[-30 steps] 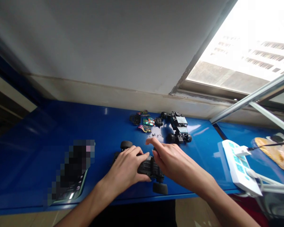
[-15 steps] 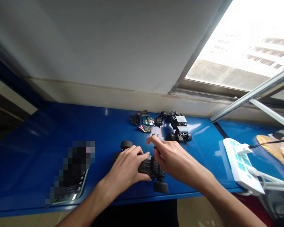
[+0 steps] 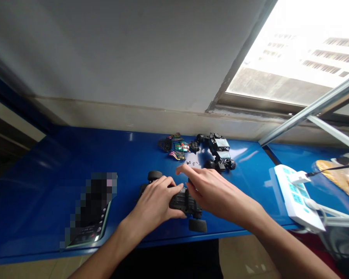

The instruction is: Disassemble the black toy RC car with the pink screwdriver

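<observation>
Shifted slightly leftward over the car (image 3: 182, 200) since the earlier frame: the right hand (image 3: 209, 190). Hardly changed otherwise, bar a small tilt of the camera.

In the head view, near the front edge of the worktop (image 3: 113, 151): the car, with two wheels (image 3: 197, 225) in sight. Across its middle, the left hand (image 3: 155, 199), part-closed, with fingers and thumb around the body, holding it. Over its right end, the right hand, with fingers curled in and index crooked out; cannot tell whether gripping anything. Farther back, near the wall (image 3: 119, 77): coloured panels (image 3: 182, 146), with small parts (image 3: 190, 163) just beside, then a second car (image 3: 219, 149). Well off to the left, a phone (image 3: 97, 224).

Apparently midway: panels lying separate, wheels on the car, remainder impossible to tell.
</observation>
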Available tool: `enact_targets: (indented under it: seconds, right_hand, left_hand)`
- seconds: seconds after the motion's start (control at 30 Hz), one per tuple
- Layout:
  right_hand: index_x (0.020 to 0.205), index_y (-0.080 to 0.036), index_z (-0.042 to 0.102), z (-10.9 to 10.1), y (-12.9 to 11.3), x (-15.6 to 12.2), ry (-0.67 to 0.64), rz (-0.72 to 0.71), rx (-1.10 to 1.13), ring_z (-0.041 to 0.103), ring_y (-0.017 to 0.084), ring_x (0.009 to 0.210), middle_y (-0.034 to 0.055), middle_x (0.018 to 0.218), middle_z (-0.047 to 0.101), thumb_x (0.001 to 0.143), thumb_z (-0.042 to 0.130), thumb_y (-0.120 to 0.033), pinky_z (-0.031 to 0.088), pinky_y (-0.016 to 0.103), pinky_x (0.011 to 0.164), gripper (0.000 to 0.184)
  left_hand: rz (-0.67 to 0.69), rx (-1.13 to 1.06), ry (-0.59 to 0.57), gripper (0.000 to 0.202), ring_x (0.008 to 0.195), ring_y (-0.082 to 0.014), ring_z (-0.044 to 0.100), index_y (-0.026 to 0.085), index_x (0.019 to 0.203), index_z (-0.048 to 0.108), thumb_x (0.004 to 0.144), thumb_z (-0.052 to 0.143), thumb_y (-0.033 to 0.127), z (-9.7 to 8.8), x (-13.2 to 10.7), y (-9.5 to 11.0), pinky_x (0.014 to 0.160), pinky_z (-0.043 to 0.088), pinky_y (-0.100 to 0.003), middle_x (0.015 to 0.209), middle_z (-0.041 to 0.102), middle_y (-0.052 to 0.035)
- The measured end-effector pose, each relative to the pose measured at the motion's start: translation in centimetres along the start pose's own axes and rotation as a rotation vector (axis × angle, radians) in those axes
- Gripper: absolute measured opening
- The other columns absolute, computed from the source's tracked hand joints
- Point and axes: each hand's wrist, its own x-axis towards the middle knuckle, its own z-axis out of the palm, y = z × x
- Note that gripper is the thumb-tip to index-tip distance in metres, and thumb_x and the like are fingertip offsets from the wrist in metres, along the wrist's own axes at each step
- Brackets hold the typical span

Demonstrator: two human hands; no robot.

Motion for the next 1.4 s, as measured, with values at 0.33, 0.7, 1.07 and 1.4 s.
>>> enact_targets:
  seconds: [0.33,0.7,1.07,1.4]
  right_hand:
    - [0.119,-0.021,0.058,0.1,-0.1,0.4,-0.043,0.131,-0.142,0.062,0.019,0.057,0.0016,0.067,0.068,0.109,0.042,-0.023,0.019,0.031,0.055,0.019]
    - [0.109,-0.020,0.060,0.1,-0.1,0.1,-0.001,0.121,-0.167,0.060,0.017,0.056,0.0029,0.072,0.070,0.109,0.046,-0.030,0.017,0.032,0.054,0.017]
    - [0.119,-0.019,0.057,0.1,0.4,-0.6,0.028,0.011,-0.064,0.066,0.019,0.072,0.0069,0.091,0.073,0.104,0.049,-0.023,0.025,0.029,0.057,0.018]
    - [0.132,-0.019,0.053,0.2,0.3,-0.3,0.047,-0.043,-0.009,0.066,0.017,0.073,0.0053,0.092,0.074,0.100,0.048,-0.014,0.031,0.028,0.062,0.033]
  left_hand:
    - [0.006,0.020,0.011,0.069,0.107,-0.0260,0.066,0.030,0.133,0.070,0.072,0.092,0.051,0.4,0.1,-0.3,0.085,0.049,-0.034,0.112,0.069,-0.0018]
    - [0.008,0.054,0.020,0.055,0.104,-0.0253,0.066,0.028,0.121,0.075,0.074,0.091,0.052,0.2,0.0,-0.2,0.084,0.049,-0.033,0.109,0.069,-0.0015]
    - [0.029,0.081,0.047,0.060,0.102,-0.0248,0.066,0.029,0.123,0.074,0.074,0.088,0.059,0.5,-0.1,-0.4,0.079,0.049,-0.032,0.109,0.069,-0.0017]
    - [0.050,0.095,0.044,0.058,0.103,-0.0253,0.066,0.028,0.123,0.073,0.074,0.089,0.056,0.1,0.0,0.0,0.079,0.050,-0.032,0.108,0.069,-0.0031]
